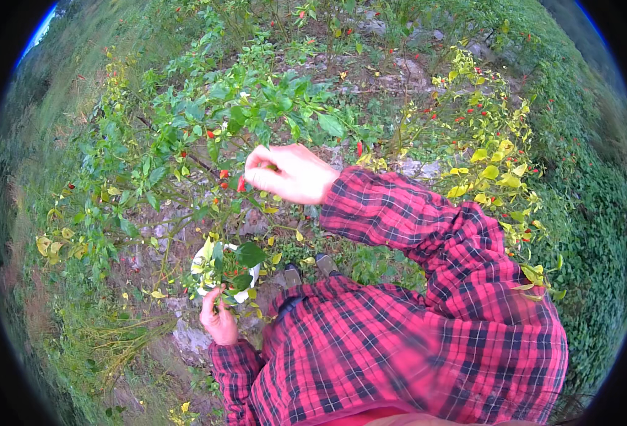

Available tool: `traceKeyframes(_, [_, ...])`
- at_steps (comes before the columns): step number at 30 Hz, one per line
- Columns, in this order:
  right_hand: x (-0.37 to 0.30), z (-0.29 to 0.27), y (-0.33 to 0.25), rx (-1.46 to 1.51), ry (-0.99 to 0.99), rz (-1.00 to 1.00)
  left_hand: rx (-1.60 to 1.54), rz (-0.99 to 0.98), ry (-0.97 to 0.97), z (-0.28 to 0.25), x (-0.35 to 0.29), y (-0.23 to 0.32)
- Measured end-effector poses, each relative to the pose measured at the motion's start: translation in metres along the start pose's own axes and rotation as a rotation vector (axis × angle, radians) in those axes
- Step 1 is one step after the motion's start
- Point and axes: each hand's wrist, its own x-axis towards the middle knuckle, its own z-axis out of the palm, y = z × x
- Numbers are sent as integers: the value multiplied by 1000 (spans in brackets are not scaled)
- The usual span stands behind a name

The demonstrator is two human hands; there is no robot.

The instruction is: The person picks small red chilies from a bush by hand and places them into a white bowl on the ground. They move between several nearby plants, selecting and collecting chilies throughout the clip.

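My right hand (290, 172) reaches into a leafy chili plant (178, 142), its fingers curled together in a pinch. Right at the fingertips is a small red chili pepper (241, 184); whether it is gripped or hangs just beside them I cannot tell. Another red pepper (224, 174) sits close by on the plant. Lower down, my left hand (219, 319) pinches the edge of a white container (254, 273). Green leaves (249, 254) and small red peppers lie over or in the container and hide much of it.
A second plant with yellowing leaves (494, 167) and red fruit stands to the right. More pepper plants grow at the far side over stony soil (413, 71). My shoes (325, 265) show below the right arm. Dense green growth (597, 213) covers the right edge.
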Motion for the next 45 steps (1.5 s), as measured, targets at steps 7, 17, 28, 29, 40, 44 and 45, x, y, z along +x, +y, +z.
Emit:
traceKeyframes(7, [6,30,15,-811,-56,-40,61,-36,12,4,-5,16])
traceKeyframes(17, [5,13,37,-492,38,-146,141,30,62,11,-3,28])
traceKeyframes(28, [3,9,43,-283,17,-123,166,59,67,10,-5,18])
traceKeyframes(29, [3,11,45,-142,-51,16,182,104,62,10,-5,18])
traceKeyframes(40, [-1,7,45,-289,-109,88,157,73,148,12,-2,28])
traceKeyframes(44, [-7,2,42,-682,-13,-104,163,34,87,13,0,36])
traceKeyframes(45, [-7,1,43,-735,-33,-70,154,1,77,14,0,39])
